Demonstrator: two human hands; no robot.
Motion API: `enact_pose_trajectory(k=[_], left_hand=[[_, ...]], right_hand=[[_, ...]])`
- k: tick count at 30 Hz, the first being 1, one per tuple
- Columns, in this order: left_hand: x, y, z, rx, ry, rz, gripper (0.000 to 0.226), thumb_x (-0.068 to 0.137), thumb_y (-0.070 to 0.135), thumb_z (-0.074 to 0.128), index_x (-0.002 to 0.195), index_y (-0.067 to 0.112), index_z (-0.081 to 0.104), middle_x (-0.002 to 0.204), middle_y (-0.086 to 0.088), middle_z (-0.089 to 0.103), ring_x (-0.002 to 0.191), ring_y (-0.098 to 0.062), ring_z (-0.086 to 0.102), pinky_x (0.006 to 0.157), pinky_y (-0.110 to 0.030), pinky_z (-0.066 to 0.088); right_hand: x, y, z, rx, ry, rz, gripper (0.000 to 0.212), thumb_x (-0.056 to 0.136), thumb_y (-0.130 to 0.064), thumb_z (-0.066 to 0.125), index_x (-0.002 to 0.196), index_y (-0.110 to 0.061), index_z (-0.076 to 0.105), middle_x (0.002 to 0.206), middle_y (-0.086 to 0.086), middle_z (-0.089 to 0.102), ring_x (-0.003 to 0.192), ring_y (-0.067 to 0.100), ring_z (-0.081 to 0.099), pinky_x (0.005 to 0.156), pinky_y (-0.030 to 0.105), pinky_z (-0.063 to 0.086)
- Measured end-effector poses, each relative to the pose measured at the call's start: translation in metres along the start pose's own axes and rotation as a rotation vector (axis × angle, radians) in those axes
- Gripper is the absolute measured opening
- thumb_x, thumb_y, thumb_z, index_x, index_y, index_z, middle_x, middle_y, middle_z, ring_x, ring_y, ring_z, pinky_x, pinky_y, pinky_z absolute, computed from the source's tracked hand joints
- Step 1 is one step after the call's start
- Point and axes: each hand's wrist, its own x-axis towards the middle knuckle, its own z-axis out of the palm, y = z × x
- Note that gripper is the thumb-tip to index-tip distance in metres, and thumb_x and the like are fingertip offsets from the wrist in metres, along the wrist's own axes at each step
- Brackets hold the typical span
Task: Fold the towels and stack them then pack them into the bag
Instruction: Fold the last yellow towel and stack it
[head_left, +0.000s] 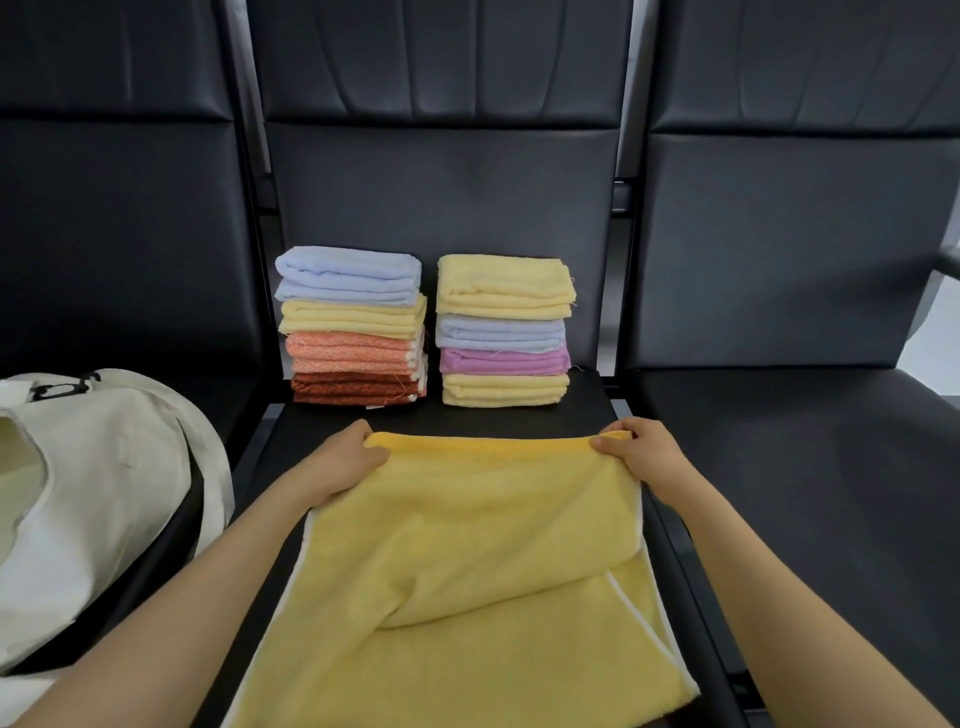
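Yellow towel (467, 545) at seat (857, 467) front edge: soft, light, floppy; left hand (348, 462) and right hand (636, 452) pinch its far corners, best hold for folding

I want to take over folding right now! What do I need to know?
Left hand pinches the yellow towel at its far left corner; right hand pinches the far right corner.
The towel lies partly folded on the middle seat.
Done: left stack and right stack, four folded towels each, behind it.
Left: finish this fold, stack it, then pack everything into the white bag on the left.
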Motion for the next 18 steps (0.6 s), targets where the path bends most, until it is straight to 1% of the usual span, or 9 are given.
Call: enact_pose_trajectory(k=[3, 6, 8, 9, 11, 13, 14, 16, 18], left_hand=[[0.004, 0.004, 0.0, 0.029, 0.076, 0.026, 0.026, 0.098, 0.031, 0.05, 0.115, 0.013, 0.046, 0.094, -0.007, 0.059, 0.072, -0.017, 0.055, 0.057, -0.029, 0.039], [0.01, 0.004, 0.005, 0.136, 0.112, -0.015, 0.032, 0.098, 0.028, 0.049, 0.124, 0.011, 0.042, 0.099, -0.008, 0.058, 0.072, -0.018, 0.056, 0.055, -0.029, 0.04], [0.015, 0.002, 0.01, 0.26, 0.145, -0.025, 0.037, 0.096, 0.028, 0.053, 0.127, 0.012, 0.042, 0.11, -0.008, 0.056, 0.084, -0.021, 0.059, 0.063, -0.031, 0.045], [0.017, 0.001, 0.012, 0.295, 0.185, -0.014, 0.038, 0.095, 0.028, 0.056, 0.127, 0.013, 0.043, 0.117, -0.007, 0.053, 0.093, -0.022, 0.058, 0.07, -0.033, 0.047], [0.024, -0.003, 0.014, 0.278, 0.243, 0.036, 0.041, 0.092, 0.026, 0.062, 0.127, 0.013, 0.045, 0.127, -0.007, 0.047, 0.109, -0.024, 0.052, 0.085, -0.038, 0.048], [0.029, -0.008, 0.013, 0.242, 0.213, 0.083, 0.047, 0.091, 0.023, 0.065, 0.132, 0.013, 0.046, 0.133, -0.007, 0.044, 0.121, -0.025, 0.046, 0.099, -0.038, 0.043], [0.031, -0.009, 0.01, 0.252, 0.177, 0.091, 0.048, 0.091, 0.023, 0.065, 0.134, 0.013, 0.046, 0.135, -0.007, 0.044, 0.125, -0.025, 0.043, 0.102, -0.037, 0.04], [0.033, -0.01, 0.005, 0.307, 0.094, 0.083, 0.046, 0.091, 0.025, 0.064, 0.134, 0.017, 0.048, 0.134, -0.007, 0.046, 0.127, -0.025, 0.039, 0.103, -0.035, 0.038], [0.034, -0.007, 0.001, 0.36, 0.023, 0.062, 0.044, 0.091, 0.027, 0.063, 0.132, 0.02, 0.05, 0.133, -0.006, 0.05, 0.128, -0.025, 0.036, 0.101, -0.036, 0.037]], right_hand=[[0.005, -0.002, 0.005, -0.1, 0.083, -0.08, 0.01, 0.09, -0.022, 0.064, 0.097, -0.015, 0.062, 0.094, -0.002, 0.057, 0.088, 0.014, 0.052, 0.062, 0.023, 0.04], [0.011, 0.005, 0.014, -0.211, 0.097, -0.117, 0.011, 0.09, -0.018, 0.063, 0.099, -0.012, 0.063, 0.102, 0.004, 0.061, 0.086, 0.013, 0.052, 0.064, 0.023, 0.04], [0.014, 0.011, 0.019, -0.268, 0.106, -0.12, 0.014, 0.09, -0.017, 0.062, 0.102, -0.01, 0.064, 0.107, 0.007, 0.062, 0.088, 0.014, 0.053, 0.067, 0.024, 0.042], [0.015, 0.012, 0.021, -0.286, 0.116, -0.125, 0.016, 0.09, -0.017, 0.062, 0.104, -0.011, 0.064, 0.111, 0.007, 0.061, 0.092, 0.016, 0.054, 0.073, 0.024, 0.042], [0.016, 0.013, 0.022, -0.338, 0.094, -0.152, 0.027, 0.091, -0.018, 0.061, 0.118, -0.013, 0.06, 0.126, 0.007, 0.052, 0.107, 0.021, 0.054, 0.085, 0.023, 0.039], [0.016, 0.011, 0.019, -0.412, 0.01, -0.158, 0.038, 0.094, -0.018, 0.059, 0.131, -0.015, 0.052, 0.136, 0.007, 0.042, 0.119, 0.022, 0.05, 0.095, 0.025, 0.036], [0.017, 0.009, 0.017, -0.453, -0.036, -0.152, 0.04, 0.094, -0.017, 0.058, 0.133, -0.016, 0.051, 0.138, 0.007, 0.04, 0.121, 0.022, 0.049, 0.098, 0.025, 0.036], [0.017, 0.006, 0.013, -0.519, -0.099, -0.138, 0.039, 0.094, -0.018, 0.058, 0.132, -0.017, 0.051, 0.135, 0.008, 0.041, 0.114, 0.021, 0.051, 0.095, 0.025, 0.038], [0.015, 0.004, 0.011, -0.56, -0.112, -0.129, 0.036, 0.093, -0.018, 0.06, 0.129, -0.017, 0.053, 0.131, 0.008, 0.042, 0.1, 0.018, 0.051, 0.088, 0.022, 0.039]])
